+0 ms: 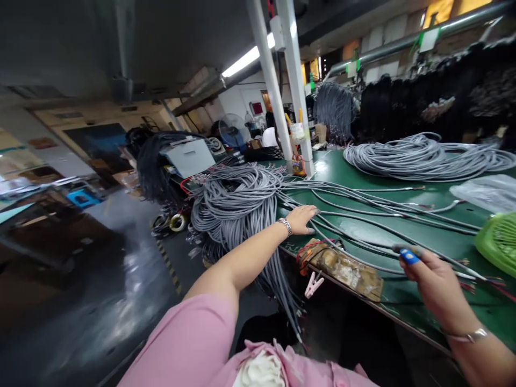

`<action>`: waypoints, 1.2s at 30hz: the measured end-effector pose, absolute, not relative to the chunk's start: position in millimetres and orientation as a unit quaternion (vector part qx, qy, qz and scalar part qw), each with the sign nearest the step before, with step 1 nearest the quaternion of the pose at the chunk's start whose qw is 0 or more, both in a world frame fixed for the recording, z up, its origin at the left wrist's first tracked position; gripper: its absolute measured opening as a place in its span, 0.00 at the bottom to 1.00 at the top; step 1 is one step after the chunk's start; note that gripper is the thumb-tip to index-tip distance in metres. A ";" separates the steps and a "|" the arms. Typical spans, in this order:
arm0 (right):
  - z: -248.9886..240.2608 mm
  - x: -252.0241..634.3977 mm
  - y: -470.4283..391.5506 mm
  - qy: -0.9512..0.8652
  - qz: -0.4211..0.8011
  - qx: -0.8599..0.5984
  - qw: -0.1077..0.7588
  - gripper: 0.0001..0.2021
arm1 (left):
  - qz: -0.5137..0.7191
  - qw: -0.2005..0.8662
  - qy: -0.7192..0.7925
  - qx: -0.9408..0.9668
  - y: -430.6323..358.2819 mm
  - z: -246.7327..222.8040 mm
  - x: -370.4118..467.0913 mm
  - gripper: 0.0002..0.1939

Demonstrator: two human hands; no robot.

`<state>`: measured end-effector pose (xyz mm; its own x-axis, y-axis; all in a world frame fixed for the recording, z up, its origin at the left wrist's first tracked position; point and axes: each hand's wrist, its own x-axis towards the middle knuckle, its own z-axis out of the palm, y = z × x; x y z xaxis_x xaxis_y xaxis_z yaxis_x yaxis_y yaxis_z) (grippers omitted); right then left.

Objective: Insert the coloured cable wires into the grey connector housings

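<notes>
Left hand (303, 219) of the seated or standing worker: arm stretched nearly straight across the near left corner of the green tabletop (334, 166), palm downward, fingers extended together and thumb set apart below them, wrist ringed by a metal-banded watch (285, 228). The hand lies over grey cables (355, 219); whether it grips one beneath the palm cannot be told.

Right hand (437, 285): elbow bent, forearm rising from the lower right, fingers curled, thumb and forefinger brought close, the thumb wrapped in a blue covering (409, 256). The tips meet the cables above the near edge; whether a cable is pinched between them cannot be told. A silvery bracelet (470, 336) circles the wrist.

Between and beyond the hands, the cables run lengthwise along the tabletop, several ending in stripped coloured wires. Leftward they join a large looped bundle (242, 188), which drapes over the left edge.

At the near edge, between the hands, rests a brown, tape-covered block (346, 269); a pink clothespin (313, 285) hangs just beside it. Toward the far edge lies a second cable coil (427, 158), with a clear plastic bag (487, 191) and a green slatted object (500, 244) nearer, to the right.
</notes>
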<state>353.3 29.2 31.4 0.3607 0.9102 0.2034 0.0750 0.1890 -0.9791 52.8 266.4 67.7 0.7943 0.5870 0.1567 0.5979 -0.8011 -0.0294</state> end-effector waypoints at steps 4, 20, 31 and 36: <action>33.4 350.3 32.8 -0.428 0.391 -0.536 0.614 0.13 | -0.037 0.018 -0.281 -0.959 287.9 57.8 101.9 0.36; 39.1 346.6 32.4 -0.442 0.406 -0.521 0.607 0.11 | 0.095 0.101 -0.279 -0.950 278.2 60.7 141.8 0.25; 36.4 346.9 27.3 -0.480 0.342 -0.523 0.615 0.06 | 0.120 0.097 -0.252 -0.955 251.1 61.4 130.0 0.18; 37.5 352.1 22.8 -0.523 0.222 -0.551 0.611 0.07 | 0.152 0.102 -0.281 -0.942 244.3 63.4 126.0 0.23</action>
<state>352.1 22.8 37.5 0.3545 0.8478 0.3944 0.3057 0.2936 -0.9058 126.0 244.3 63.4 0.7952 0.5613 -0.2292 0.4993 -0.8207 -0.2777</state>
